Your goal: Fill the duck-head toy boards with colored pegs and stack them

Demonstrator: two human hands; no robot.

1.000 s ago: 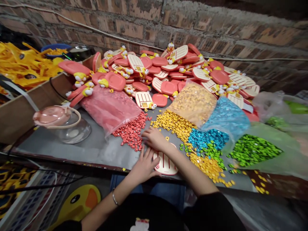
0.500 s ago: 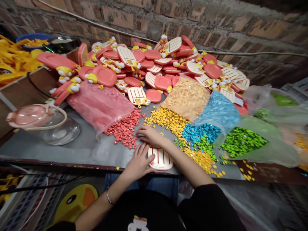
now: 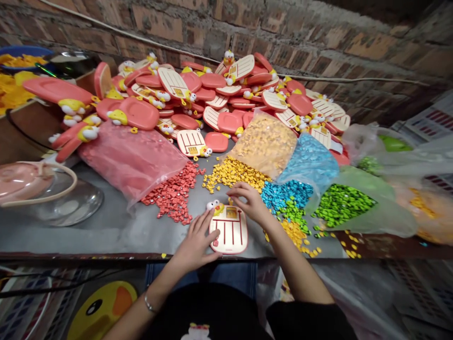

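Observation:
A cream toy board (image 3: 229,235) with red grooves, a red rim and a yellow duck head with bulging white eyes (image 3: 214,205) lies flat at the table's front edge. My left hand (image 3: 198,242) holds its left side, thumb on the cream face and fingers along the edge by the eyes. Above the board's upper right corner is my right hand (image 3: 249,204), fingers curled and tips drawn together close to a small yellow loop. Whatever those fingertips pinch, if anything, is too small to make out.
Loose red pieces (image 3: 173,200), yellow pieces (image 3: 237,174), blue pieces (image 3: 288,196) and green pieces (image 3: 341,205) spill from plastic bags. Behind them is a heap of similar toy boards (image 3: 212,97) against a brick wall. A clear jug (image 3: 71,203) stands at left.
My right hand has moved right, away from the red pieces, to the board's upper right corner, uncovering the duck head. My left hand stays on the board. The view has shifted slightly.

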